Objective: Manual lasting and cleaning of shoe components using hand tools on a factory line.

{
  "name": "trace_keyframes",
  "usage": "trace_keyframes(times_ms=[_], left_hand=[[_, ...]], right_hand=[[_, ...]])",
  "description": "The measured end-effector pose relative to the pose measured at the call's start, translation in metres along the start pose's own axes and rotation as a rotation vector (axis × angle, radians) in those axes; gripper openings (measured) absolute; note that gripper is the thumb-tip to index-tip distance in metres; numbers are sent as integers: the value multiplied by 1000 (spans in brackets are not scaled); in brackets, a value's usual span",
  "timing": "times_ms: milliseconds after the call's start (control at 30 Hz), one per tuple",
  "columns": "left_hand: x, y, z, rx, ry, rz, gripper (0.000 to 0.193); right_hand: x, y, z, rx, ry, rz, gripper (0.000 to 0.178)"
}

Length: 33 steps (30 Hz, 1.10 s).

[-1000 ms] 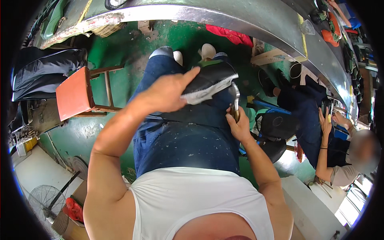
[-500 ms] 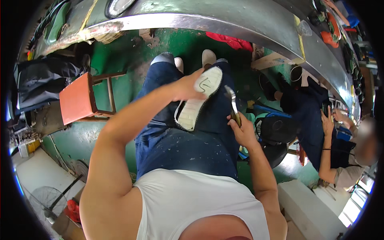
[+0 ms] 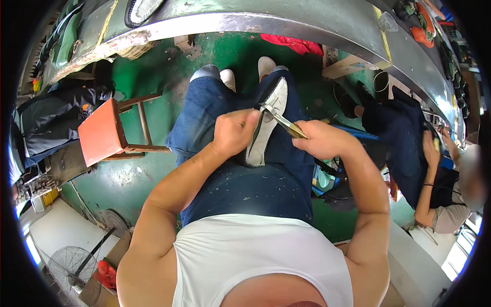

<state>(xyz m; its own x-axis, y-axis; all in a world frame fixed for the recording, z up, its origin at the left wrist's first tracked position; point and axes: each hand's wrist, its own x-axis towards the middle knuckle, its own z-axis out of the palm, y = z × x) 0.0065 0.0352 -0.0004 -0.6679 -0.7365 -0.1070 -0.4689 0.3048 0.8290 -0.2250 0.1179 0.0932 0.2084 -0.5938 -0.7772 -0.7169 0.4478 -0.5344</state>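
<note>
A shoe (image 3: 262, 138) with its pale sole facing up lies lengthwise on my right thigh, its dark upper showing along the edge. My left hand (image 3: 235, 130) is closed at the shoe's left side, thumb close to the edge; the fingertips are partly hidden. From the right, my right hand (image 3: 322, 139) grips the handle of metal pincers (image 3: 280, 119). Their curved head meets the sole's left edge near its upper half, beside my left thumb. What lies between the jaws is too small to make out.
A metal-edged workbench (image 3: 230, 23) curves across the far side. At left stands an orange-seated stool (image 3: 102, 132), with a fan (image 3: 71, 263) below it. A co-worker's hand (image 3: 431, 148) is at the right, near dark bags (image 3: 378, 153).
My left hand has shifted from across the sole to the shoe's left side. The pincers in my right hand have come left onto the sole's edge. The shoe has turned more upright.
</note>
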Motion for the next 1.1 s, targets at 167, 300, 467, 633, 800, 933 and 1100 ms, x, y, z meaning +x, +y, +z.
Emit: trace_keyframes(times_ms=[167,300,467,633,800,933,1100], left_hand=[[0,-55,42,-1003,-100,-299,55],[6,-47,31,-1184,-274,-359,72],[10,-52,44,-889,-177,-303,74],[9,-60,52,-536,-58,-276,70],[17,-28,31,-192,-87,-71,62],[24,-13,19,116,-179,-22,54],[27,-10,13,150,-239,-50,48]], right_hand=[[22,11,23,-229,154,-89,30],[43,27,86,195,452,-99,35],[44,32,96,307,498,-128,34],[47,34,68,225,461,-145,27],[67,43,104,1146,268,-78,28],[59,64,94,1413,18,-157,37],[35,59,63,1096,123,-64,40]])
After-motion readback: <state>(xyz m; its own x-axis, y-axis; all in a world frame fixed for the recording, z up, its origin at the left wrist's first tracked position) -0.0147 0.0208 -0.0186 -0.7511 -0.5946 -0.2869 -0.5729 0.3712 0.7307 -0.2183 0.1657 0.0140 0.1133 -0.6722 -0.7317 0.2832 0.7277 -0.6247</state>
